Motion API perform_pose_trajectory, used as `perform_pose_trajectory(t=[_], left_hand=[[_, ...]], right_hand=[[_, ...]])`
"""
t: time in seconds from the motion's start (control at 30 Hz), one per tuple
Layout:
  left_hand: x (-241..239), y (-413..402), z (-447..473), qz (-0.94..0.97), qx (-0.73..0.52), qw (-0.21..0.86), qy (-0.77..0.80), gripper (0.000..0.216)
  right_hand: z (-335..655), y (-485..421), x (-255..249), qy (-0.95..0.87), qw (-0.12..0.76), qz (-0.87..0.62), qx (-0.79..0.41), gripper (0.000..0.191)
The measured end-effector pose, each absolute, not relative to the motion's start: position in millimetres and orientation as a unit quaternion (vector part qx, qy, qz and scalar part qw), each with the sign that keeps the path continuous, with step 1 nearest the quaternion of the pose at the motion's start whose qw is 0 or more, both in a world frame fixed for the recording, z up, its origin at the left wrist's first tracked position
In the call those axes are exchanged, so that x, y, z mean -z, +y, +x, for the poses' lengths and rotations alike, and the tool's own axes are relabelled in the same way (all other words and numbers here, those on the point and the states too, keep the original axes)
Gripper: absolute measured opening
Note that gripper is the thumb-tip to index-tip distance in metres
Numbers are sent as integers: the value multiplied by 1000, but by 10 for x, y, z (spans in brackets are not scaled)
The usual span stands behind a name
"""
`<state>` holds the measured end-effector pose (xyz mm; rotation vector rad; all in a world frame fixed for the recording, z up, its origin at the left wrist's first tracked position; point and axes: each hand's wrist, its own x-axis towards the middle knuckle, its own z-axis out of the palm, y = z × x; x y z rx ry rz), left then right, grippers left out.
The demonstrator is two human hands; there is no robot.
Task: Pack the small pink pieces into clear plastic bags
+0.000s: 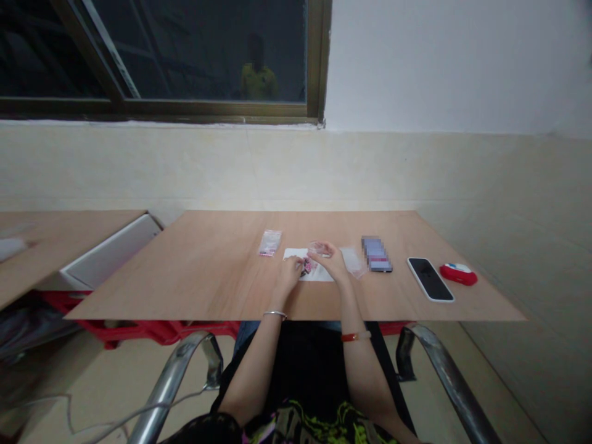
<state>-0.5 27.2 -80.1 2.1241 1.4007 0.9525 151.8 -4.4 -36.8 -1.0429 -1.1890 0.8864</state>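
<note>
Head view: above white rectangular paper (320,276), the right hand (335,261) is grasping a clear roundish plastic piece (317,248); the left hand (290,270), grip unclear, is curling beside small pink-and-dark pieces (309,266) there; nudging could scatter them.

Dark window (185,55) above beige lower wall (296,166), pale floor (111,376), metal armrests (173,364).
</note>
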Motion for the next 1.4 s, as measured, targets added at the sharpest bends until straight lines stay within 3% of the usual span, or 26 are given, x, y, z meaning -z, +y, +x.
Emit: perform_pose_trajectory(t=[0.2,0.4,0.77,1.2,1.4], left_hand=[[858,279,-3,802,-305,104,503,21],[876,282,-38,807,-302,79,501,20],[1100,401,-129,751,-373,117,531,18],[1003,333,-89,777,-348,112,513,20],[912,337,-57,709,-448,178,514,21]], right_hand=[[1541,-3,427,-528,620,-449,-368,44],[1538,12,454,-527,609,-462,-370,47],[1531,-10,433,-540,607,-457,-362,44],[1512,39,490,-530,607,-464,-368,48],[1527,32,479,-538,600,-457,-376,49]])
